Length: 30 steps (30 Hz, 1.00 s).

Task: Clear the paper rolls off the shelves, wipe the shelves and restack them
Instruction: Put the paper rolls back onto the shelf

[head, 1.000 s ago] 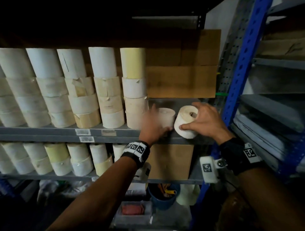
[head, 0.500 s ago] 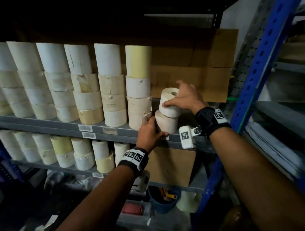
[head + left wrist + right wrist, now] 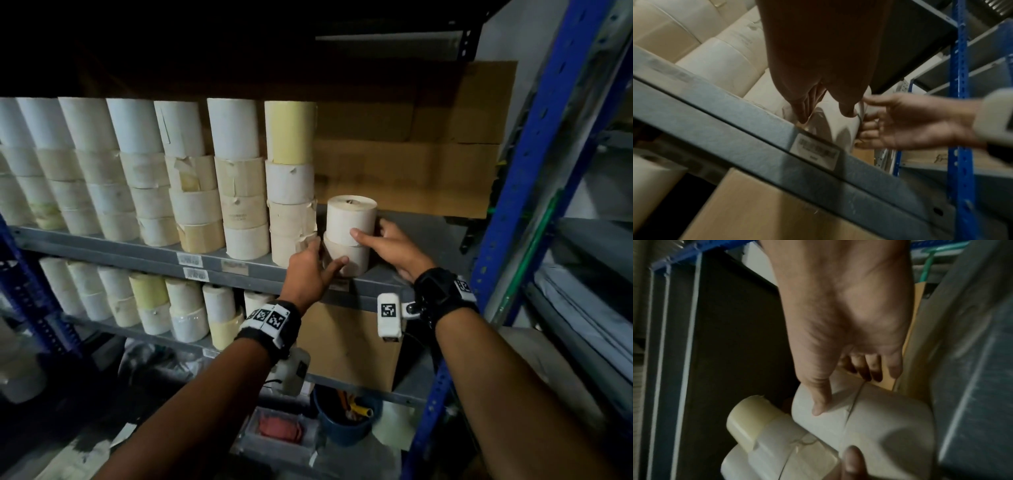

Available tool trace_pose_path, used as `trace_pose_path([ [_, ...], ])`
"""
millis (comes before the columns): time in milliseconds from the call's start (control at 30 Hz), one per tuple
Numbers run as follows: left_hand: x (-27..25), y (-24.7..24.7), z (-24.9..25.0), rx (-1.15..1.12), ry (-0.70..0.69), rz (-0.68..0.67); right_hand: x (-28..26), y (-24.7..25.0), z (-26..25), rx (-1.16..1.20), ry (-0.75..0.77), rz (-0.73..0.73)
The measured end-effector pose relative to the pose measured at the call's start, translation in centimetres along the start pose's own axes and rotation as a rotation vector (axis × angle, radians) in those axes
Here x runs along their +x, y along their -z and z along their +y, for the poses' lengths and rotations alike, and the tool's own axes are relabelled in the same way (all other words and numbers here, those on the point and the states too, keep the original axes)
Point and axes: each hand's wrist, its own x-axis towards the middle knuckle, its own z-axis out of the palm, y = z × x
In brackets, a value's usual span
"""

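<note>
At the right end of the grey upper shelf (image 3: 137, 245) two cream paper rolls stand stacked, the upper roll (image 3: 351, 214) on the lower roll (image 3: 354, 257). My left hand (image 3: 325, 255) grips the lower roll, thumb on its front and fingers slid between it and the neighbouring stack (image 3: 291, 219). My right hand (image 3: 368, 229) holds the upper roll near the seam, thumb in front and fingers behind its right side. The right wrist view shows that thumb lying on the upper roll (image 3: 830, 423) above the lower roll (image 3: 890, 426). In the left wrist view both hands (image 3: 826, 116) meet at the rolls.
Several tall stacks of white and yellowish rolls (image 3: 137, 171) fill the shelf to the left. Cardboard boxes (image 3: 411, 178) stand behind the two rolls. A blue upright (image 3: 534, 164) bounds the right side. The lower shelf holds more rolls (image 3: 181, 308) and a cardboard box (image 3: 349, 346); a blue bucket (image 3: 346, 421) sits below.
My right hand has set its roll squarely on the lower one and slid from the roll's top to its side. My left hand has stayed on the lower roll.
</note>
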Motion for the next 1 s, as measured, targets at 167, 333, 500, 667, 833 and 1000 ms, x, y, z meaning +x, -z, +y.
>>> trace_pose_path([
  [167, 1.5, 0.2, 2.1, 0.045, -0.009, 0.026, -0.4, 0.0, 1.1, 0.208, -0.081, -0.083],
  [333, 2.0, 0.1, 2.1, 0.077, 0.002, 0.028, 0.0, 0.1, 1.6, 0.197, -0.051, -0.066],
  [500, 2.1, 0.0, 2.1, 0.137, -0.026, -0.015, 0.0, 0.1, 2.2, 0.182, -0.011, -0.060],
  [667, 2.4, 0.1, 2.3, 0.170, 0.004, -0.078, -0.3, -0.1, 2.3, 0.143, 0.003, -0.025],
  [833, 2.6, 0.5, 2.6, 0.160, 0.052, -0.142, -0.4, -0.5, 2.2, 0.091, 0.005, 0.009],
  [1000, 2.4, 1.0, 3.0, 0.137, 0.084, -0.195, -1.1, -0.9, 2.0, 0.065, 0.001, 0.041],
])
